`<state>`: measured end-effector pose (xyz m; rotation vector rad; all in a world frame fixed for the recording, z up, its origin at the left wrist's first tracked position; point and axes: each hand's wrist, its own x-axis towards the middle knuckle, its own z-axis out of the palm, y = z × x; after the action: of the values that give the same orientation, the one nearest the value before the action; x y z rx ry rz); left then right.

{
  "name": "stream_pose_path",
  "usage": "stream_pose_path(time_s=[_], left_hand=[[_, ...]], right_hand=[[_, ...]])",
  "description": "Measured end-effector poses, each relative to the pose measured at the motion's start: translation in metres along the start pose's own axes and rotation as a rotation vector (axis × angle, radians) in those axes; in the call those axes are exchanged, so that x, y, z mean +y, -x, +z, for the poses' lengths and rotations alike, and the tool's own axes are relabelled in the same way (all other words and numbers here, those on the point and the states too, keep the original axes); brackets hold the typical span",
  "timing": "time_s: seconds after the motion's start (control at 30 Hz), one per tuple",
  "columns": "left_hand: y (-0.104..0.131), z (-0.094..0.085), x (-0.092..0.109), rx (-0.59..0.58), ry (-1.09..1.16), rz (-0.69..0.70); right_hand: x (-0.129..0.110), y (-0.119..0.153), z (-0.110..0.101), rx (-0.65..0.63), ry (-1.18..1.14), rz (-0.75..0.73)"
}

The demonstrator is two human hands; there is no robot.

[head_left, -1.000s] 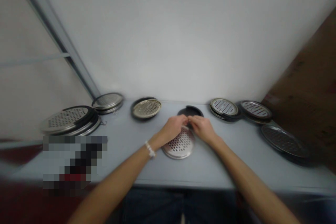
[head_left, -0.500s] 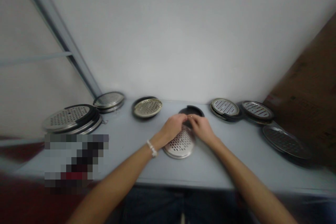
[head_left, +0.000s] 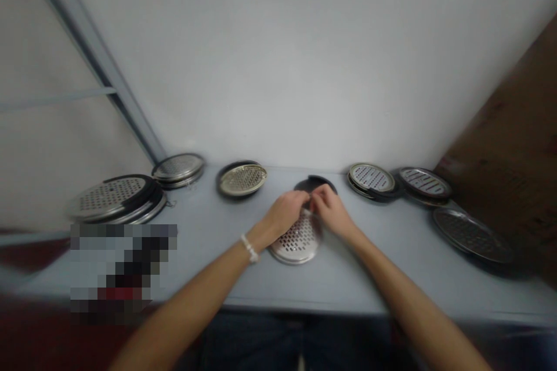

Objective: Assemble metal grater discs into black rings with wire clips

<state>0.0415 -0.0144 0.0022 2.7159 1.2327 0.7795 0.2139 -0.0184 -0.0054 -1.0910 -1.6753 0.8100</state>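
A round perforated metal plate [head_left: 296, 243] lies on the grey table in front of me, with a black curved piece [head_left: 319, 181] just behind it. Over the place where the two meet, my left hand [head_left: 287, 208] and my right hand [head_left: 331, 208] are close together with their fingertips pinched. What the fingers hold is too small and blurred to name. A white beaded bracelet circles my left wrist. The hands hide the plate's far edge and part of the black piece.
Stacked perforated discs with black rims [head_left: 117, 197] lie at the left, a smaller stack [head_left: 178, 168] behind them. Another disc [head_left: 242, 179] is left of centre. Several more [head_left: 372, 178] lie at the right, near a brown cardboard box [head_left: 513, 145]. A wall stands behind the table [head_left: 348, 290].
The fingers of my right hand have shifted slightly up and turned near the left fingertips. My left hand stays almost in place. The whole view has moved a little.
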Motion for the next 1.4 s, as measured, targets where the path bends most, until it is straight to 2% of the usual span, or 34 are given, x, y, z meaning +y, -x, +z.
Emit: stream_pose_path(time_s=[0.2, 0.37, 0.57, 1.07, 1.4], left_hand=[[0.0011, 0.0005, -0.0006, 0.002, -0.045, -0.048], [0.0007, -0.0045, -0.0015, -0.004, -0.043, -0.063], [0.001, -0.0045, 0.0017, -0.005, -0.022, -0.04], [0.0014, -0.0002, 0.0016, -0.024, -0.056, -0.004], [0.0034, 0.0022, 0.0017, -0.013, -0.084, -0.039]], right_hand=[[-0.0056, 0.0029, -0.0004, 0.004, 0.05, -0.008], [-0.0086, 0.008, 0.0042, -0.03, 0.103, -0.08], [-0.0045, 0.0062, 0.0045, 0.118, 0.115, -0.089], [-0.0055, 0.0061, 0.004, 0.058, 0.14, -0.072], [-0.0059, 0.0077, 0.0059, 0.047, 0.091, -0.049]])
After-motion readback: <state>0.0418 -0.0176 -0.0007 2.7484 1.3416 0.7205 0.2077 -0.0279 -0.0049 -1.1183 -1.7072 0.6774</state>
